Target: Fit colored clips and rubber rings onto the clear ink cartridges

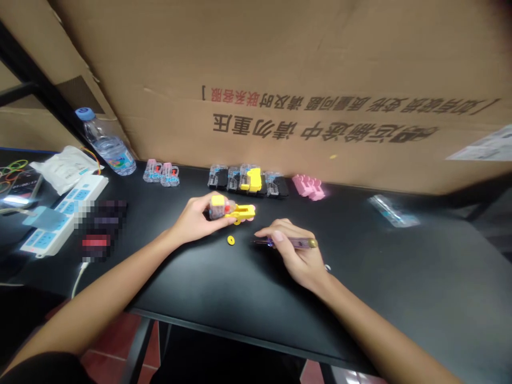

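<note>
My left hand (199,220) is closed round a small toy-like piece (243,213) with yellow parts, a clear body and a bit of red; its yellow end points right. In my right hand (301,256) is a slim screwdriver-like tool (298,243), its dark tip pointing left, apart from the yellow piece. Between the hands, a small yellow ring (231,240) lies on the black table (192,288). A small pale item (327,267) sits partly hidden beside my right wrist.
Along the cardboard (280,64) stand clear-and-pink pieces (161,173), clear-and-black pieces (218,176) with a yellow part (253,180), and pink parts (309,186). A bottle (108,143), power strip (66,213) and white packet (66,168) are left; a clear packet (393,210) is right.
</note>
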The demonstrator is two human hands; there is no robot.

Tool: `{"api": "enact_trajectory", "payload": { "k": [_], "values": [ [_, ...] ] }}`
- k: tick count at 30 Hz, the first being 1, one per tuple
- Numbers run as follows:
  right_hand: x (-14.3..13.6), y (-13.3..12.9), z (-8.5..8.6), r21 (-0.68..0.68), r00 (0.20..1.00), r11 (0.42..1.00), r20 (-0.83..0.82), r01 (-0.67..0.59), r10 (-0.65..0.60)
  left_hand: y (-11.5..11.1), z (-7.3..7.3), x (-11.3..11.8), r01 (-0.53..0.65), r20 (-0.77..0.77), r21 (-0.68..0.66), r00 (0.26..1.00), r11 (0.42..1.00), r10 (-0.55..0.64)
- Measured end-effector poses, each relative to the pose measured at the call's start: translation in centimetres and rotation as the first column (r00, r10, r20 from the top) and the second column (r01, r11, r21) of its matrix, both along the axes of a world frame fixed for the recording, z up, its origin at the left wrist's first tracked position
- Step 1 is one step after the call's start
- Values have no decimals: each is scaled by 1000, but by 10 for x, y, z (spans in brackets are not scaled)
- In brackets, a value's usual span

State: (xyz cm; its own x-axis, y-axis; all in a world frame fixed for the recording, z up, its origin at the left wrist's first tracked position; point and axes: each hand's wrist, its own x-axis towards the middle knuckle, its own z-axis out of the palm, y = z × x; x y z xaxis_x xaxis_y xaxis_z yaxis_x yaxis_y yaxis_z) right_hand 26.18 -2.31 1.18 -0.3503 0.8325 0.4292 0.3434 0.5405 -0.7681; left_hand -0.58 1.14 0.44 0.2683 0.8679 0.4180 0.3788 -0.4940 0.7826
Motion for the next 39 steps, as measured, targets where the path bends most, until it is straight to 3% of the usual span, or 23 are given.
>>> {"api": "enact_trajectory", "payload": {
  "k": [5, 12, 19, 29, 34, 39],
  "values": [
    [-8, -1, 0, -12, 993, 996, 72, -89, 90, 4, -3, 0, -139, 150, -40, 978, 989, 144],
    [-11, -5, -3, -18, 973, 981, 129, -192, 193, 7, -8, 0, -165, 218, -76, 960, 983, 178],
    [-4, 6, -2, -10, 985, 1000, 171, 27, -24, 7, -10, 2, -114, 293, -124, 945, 986, 146],
    [7, 9, 5, 92, 977, 975, 37, 204, -208, 0, -2, 6, 22, 211, -130, 978, 991, 6],
    [2, 6, 3, 210, 974, 977, 208, 44, -88, -11, -5, 15, 75, 144, -56, 987, 996, -66],
    [-1, 4, 0, 176, 949, 982, 316, -74, 15, -18, -5, 20, 123, 104, -4, 987, 992, -122]
  ]
}}
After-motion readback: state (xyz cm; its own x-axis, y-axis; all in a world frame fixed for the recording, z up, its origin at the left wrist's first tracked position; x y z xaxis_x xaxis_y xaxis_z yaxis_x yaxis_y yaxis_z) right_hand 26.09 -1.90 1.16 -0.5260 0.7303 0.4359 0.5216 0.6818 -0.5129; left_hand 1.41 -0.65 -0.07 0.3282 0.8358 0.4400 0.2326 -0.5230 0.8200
